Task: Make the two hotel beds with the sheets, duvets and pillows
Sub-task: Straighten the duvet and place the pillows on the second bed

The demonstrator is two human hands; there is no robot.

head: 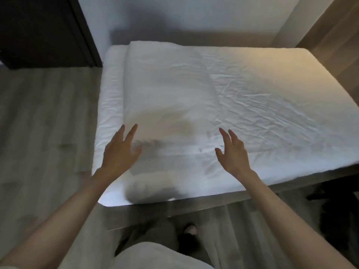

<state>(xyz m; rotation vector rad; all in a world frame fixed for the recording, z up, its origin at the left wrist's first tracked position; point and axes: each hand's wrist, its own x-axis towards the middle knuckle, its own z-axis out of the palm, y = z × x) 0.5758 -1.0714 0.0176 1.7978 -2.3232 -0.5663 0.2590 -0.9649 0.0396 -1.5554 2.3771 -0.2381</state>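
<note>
Pale grey clothing (pixel 155 255) on the person's legs fills the bottom edge of the head view, and one foot (pixel 191 229) shows on the floor just short of the bed frame. Two bare forearms reach up from there.

The left hand (pixel 120 150) is open, with straight, spread fingers, and holds nothing. It lies over the near left edge of a folded white duvet (pixel 165 84); whether it touches the cloth cannot be told. The right hand (pixel 233 152) is open in the same way, its fingers loosely parted and its palm turned inward. It is over the white sheet (pixel 272 105), just right of the duvet's near end.

The duvet lies lengthwise along the left part of the bed (pixel 213 204), running from the far edge by the wall towards the near edge. Its near end is blurred. The sheet covers the mattress and is heavily creased on the right part. A narrow strip of it shows left of the duvet.

Grey wood-look floor (pixel 48 123) lies left of the bed. A dark door (pixel 38 32) stands in the far left corner. Something dark (pixel 340 210) lies at the right, below the bed's near corner, too dim to name.
</note>
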